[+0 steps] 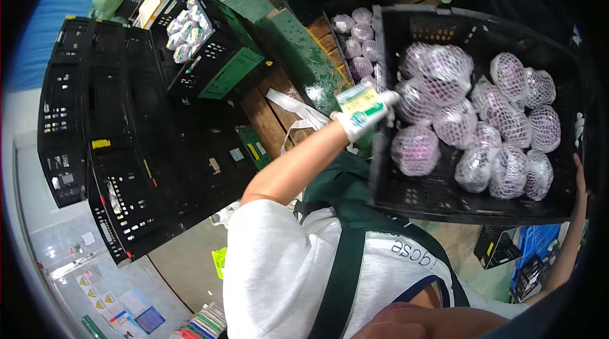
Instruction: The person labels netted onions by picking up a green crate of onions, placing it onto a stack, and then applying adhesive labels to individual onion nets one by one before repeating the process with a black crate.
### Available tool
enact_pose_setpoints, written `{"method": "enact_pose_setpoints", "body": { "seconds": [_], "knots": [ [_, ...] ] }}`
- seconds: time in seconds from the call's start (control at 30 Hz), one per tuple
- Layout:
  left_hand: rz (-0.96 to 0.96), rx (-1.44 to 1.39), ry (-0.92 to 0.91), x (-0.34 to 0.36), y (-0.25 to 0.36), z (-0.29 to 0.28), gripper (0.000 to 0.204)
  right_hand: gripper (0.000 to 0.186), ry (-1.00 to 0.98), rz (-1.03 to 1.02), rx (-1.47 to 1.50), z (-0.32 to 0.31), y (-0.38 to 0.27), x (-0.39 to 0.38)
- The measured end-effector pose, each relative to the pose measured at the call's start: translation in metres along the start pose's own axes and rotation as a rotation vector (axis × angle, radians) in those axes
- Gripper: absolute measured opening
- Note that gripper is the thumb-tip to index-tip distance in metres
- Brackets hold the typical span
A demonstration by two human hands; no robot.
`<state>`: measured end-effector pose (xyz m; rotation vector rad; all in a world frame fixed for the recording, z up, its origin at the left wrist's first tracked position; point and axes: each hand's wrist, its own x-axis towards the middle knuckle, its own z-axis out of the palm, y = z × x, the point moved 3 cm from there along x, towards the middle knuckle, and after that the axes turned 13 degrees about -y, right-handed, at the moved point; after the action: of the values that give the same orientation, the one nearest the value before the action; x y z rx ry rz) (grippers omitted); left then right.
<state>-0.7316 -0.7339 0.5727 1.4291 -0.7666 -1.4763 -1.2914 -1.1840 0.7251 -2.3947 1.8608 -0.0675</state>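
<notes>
A black plastic crate (444, 209) is held up in front of me, tilted toward me. In it lie several purple, rounded pieces of produce (415, 150) in white netting and clear wrap. My left hand (368, 114), in a white glove, grips the crate's left side. A white, yellow and green label or packet covers the back of that hand, and its fingers are partly smeared. At the crate's right wall is my right hand (578, 177), closed round the edge with most fingers hidden behind the crate.
Behind the held crate, another crate holds more netted purple produce (363, 33). To the left, large black crates (171, 142) are stacked, and an open crate of small wrapped items (186, 31) stands on top. A wooden pallet (269, 107) with white straps lies on the green floor.
</notes>
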Motion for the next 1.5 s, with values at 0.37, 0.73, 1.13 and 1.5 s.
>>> {"method": "enact_pose_setpoints", "body": {
  "seconds": [0.37,0.73,1.13,1.5],
  "knots": [
    [0.023,-0.26,0.664,-0.232,0.007,-0.163,0.018,0.026,-0.649,-0.432,0.506,0.095,-0.358,-0.058],
    [0.274,-0.631,1.314,-0.384,-0.094,-0.222,0.021,0.041,-0.274,-1.264,0.018,0.115,-0.867,-0.025],
    [0.365,-0.901,1.721,-0.352,-0.106,-0.234,0.013,0.047,-0.336,-1.492,-0.129,0.197,-1.212,-0.093],
    [0.229,-1.07,1.802,-0.313,-0.066,-0.246,0.016,0.037,-0.643,-1.579,-0.443,0.26,-1.298,-0.078]
  ]
}}
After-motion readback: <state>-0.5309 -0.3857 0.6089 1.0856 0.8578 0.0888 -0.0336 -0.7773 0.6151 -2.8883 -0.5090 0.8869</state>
